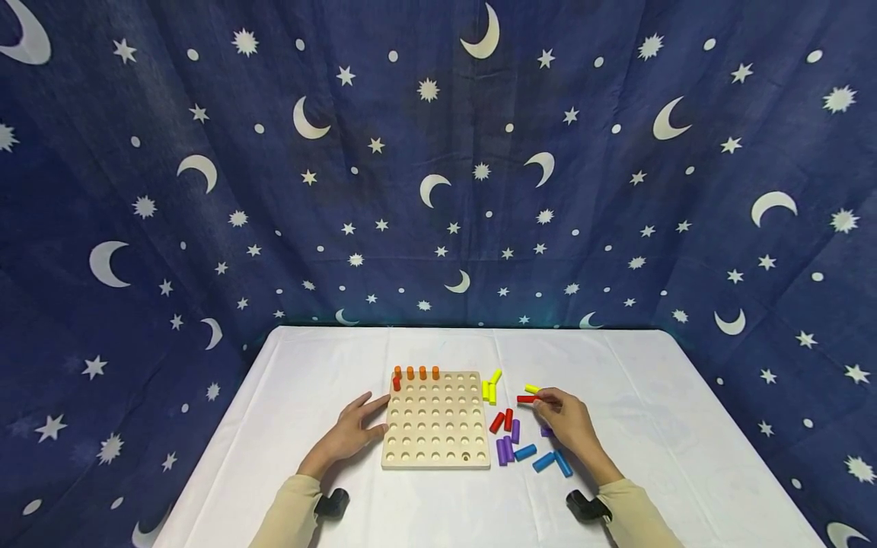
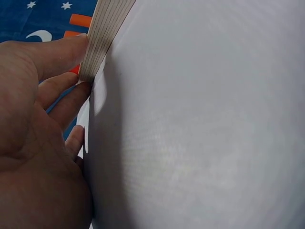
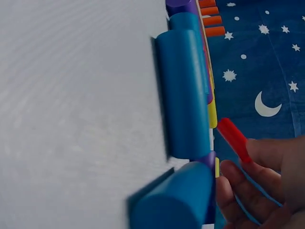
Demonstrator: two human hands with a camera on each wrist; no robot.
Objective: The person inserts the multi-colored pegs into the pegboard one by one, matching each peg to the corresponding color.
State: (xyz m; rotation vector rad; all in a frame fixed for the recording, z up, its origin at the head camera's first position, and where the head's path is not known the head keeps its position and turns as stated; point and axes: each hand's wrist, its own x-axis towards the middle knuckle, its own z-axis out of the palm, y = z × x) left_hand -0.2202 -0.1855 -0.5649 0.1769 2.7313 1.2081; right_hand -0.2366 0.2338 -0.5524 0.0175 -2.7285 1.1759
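A square wooden pegboard (image 1: 436, 426) with rows of round holes lies on the white table. Several orange pegs (image 1: 422, 373) stand along its back row, and one red peg (image 1: 397, 384) stands at the left of the second row. Against the board's left edge rests my left hand (image 1: 351, 432), fingers and thumb spread, touching the side. My right hand (image 1: 567, 418) pinches another red peg (image 3: 233, 139) between thumb and fingers, just right of the loose pegs. In the right wrist view this peg tilts out from the fingertips.
Loose pegs lie right of the board: yellow pegs (image 1: 489, 391), red pegs (image 1: 503, 421), purple pegs (image 1: 505, 450) and blue pegs (image 1: 543, 461). A yellow peg (image 1: 531, 388) lies by my right fingertips. A dark blue curtain (image 1: 438, 190) with moons and stars hangs behind the table.
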